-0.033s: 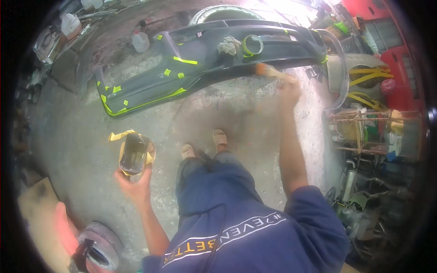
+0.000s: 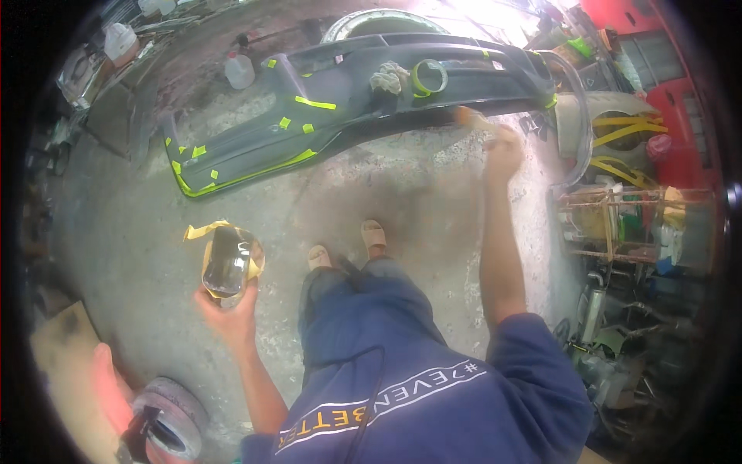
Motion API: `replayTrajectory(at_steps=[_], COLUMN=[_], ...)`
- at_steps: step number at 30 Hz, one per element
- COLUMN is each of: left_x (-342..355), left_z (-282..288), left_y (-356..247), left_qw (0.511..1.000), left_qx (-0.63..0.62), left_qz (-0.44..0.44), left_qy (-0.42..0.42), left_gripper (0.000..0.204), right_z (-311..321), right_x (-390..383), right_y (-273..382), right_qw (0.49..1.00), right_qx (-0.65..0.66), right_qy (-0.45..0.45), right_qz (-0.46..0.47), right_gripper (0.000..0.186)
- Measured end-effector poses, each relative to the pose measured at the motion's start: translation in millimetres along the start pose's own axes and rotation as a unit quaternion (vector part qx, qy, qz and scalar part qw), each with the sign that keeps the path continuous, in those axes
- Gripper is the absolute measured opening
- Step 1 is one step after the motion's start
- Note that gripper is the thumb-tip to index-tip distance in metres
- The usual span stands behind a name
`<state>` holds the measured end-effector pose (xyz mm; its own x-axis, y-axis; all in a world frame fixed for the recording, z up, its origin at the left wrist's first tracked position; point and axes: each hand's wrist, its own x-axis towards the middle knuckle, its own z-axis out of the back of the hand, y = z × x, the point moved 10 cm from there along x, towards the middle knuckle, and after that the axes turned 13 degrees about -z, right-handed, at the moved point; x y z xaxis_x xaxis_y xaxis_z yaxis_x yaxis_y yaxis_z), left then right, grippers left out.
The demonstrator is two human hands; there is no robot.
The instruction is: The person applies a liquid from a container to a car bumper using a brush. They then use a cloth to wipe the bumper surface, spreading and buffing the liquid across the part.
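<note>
Head view, right hand [image 2: 504,152] gripping brush [image 2: 485,126], long axis slanting, bristles [image 2: 464,117] up-left, left hand [image 2: 231,311] clasping container [image 2: 255,267]

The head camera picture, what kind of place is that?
Probably a car body workshop. A long dark panel, shaped like a car bumper, has strips and bits of yellow-green tape on it, and the right hand holds what looks like a brush near it.

Single head-worn fisheye, left of pair, facing down; shirt [image 2: 433,348] nearest, floor [image 2: 433,240] beyond, both hands [image 2: 229,313] within wide view.
</note>
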<state>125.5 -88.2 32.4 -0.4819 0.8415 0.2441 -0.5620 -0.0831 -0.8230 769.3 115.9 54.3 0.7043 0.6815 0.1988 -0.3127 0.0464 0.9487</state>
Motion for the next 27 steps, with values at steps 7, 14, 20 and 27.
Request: replayTrajectory(at_steps=[7, 14, 20, 27], left_x=[-4.5, 1.1, -7.7, -23.1], left_z=[-6.7, -35.2, -61.8, -105.4], left_y=[-0.5, -31.6, -58.3, -102.6], left_qw=[1.0, 0.999, 0.999, 0.999], left_qx=[-0.003, 0.037, 0.017, 0.034], left_qz=[-0.004, -0.019, -0.027, -0.004], left_qy=[0.002, 0.029, -0.008, -0.014], left_gripper=[0.071, 0.074, 0.072, 0.064], right_z=[7.5, -34.1, 47.1, 116.7], right_x=[1.2, -24.6, 114.9, 213.7], right_y=[26.5, -5.1, -66.7, -65.4], right_qw=[0.999, 0.974, 0.988, 0.994], right_qx=[0.038, 0.121, 0.116, 0.039], right_qy=[0.005, 0.122, 0.06, -0.1], right_qz=[0.014, -0.144, -0.087, -0.025], right_gripper=[0.018, 0.018, 0.016, 0.02])
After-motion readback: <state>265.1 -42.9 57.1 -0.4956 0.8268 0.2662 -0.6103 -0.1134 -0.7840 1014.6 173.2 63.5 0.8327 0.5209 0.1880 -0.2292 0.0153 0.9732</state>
